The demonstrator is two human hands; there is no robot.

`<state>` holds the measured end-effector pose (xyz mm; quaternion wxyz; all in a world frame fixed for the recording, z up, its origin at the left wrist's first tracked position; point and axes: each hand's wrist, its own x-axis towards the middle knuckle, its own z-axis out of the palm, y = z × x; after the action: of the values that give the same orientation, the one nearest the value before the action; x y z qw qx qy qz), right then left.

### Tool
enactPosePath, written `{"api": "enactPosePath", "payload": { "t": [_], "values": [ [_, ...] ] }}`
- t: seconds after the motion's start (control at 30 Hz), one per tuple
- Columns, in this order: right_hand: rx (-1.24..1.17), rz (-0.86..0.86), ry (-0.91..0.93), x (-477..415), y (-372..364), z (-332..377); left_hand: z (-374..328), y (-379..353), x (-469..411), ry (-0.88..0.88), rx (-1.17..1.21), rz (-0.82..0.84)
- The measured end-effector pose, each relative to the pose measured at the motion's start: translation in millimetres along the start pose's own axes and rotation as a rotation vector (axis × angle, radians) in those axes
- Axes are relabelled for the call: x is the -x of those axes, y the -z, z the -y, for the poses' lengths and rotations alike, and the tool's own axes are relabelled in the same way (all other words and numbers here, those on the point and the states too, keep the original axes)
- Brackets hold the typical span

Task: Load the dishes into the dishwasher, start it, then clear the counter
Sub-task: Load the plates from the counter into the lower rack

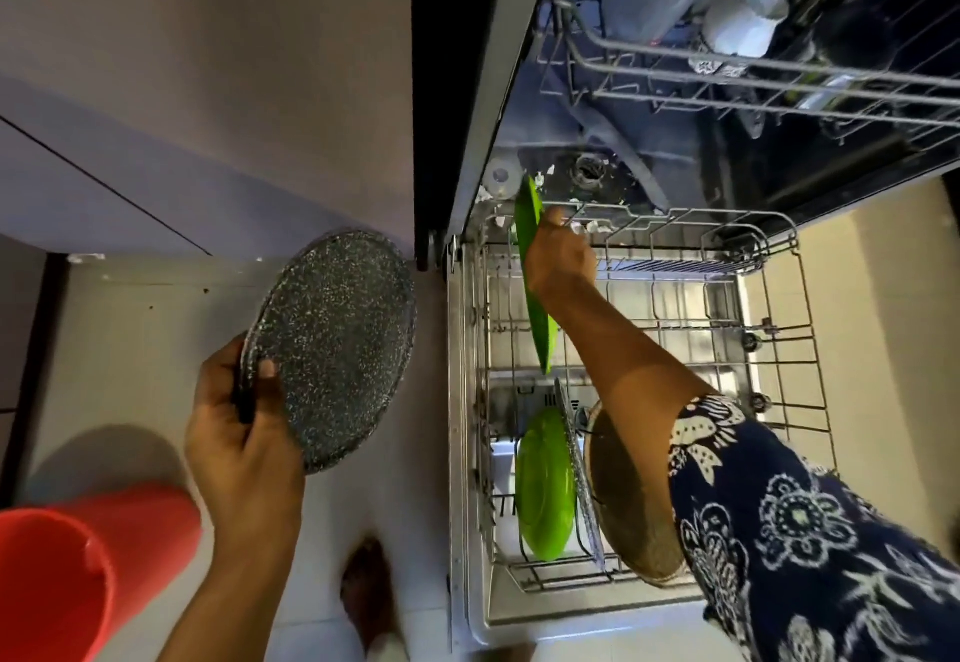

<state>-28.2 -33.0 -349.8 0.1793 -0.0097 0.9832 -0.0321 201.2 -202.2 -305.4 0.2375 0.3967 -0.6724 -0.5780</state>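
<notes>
My left hand [244, 433] grips a speckled grey plate [337, 344] by its near edge, holding it over the floor left of the open dishwasher. My right hand [558, 256] holds a green plate [537, 308] on edge over the pulled-out lower rack [779, 339], near the rack's far left side. Another green plate [543, 485] stands upright in the rack's near left, beside a speckled plate [584, 490] seen edge-on and a brown speckled dish [628, 505].
The upper rack [727, 74] is pulled out above, with glasses and white cups. A red bucket [78, 573] stands on the floor at lower left. My foot [371, 594] is beside the dishwasher door. Cabinet fronts rise at the left.
</notes>
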Motion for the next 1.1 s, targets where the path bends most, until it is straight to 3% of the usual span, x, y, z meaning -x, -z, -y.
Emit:
{"api": "enactPosePath", "payload": {
  "t": [0.2,0.53,0.73,0.93,1.1],
  "values": [
    [-0.048,0.026,-0.021,0,-23,1,1,-1,-2,0.019,0.109,0.010],
    [0.048,-0.002,-0.012,12,-57,21,16,11,-11,0.027,0.082,0.038],
    [0.015,0.110,-0.037,6,-66,24,17,14,-16,0.013,0.083,0.086],
    [-0.112,0.355,-0.163,-24,-64,25,20,7,-26,0.002,0.118,0.145],
    [-0.092,0.350,-0.123,-22,-66,16,24,8,-27,0.014,0.091,0.176]
  ]
}}
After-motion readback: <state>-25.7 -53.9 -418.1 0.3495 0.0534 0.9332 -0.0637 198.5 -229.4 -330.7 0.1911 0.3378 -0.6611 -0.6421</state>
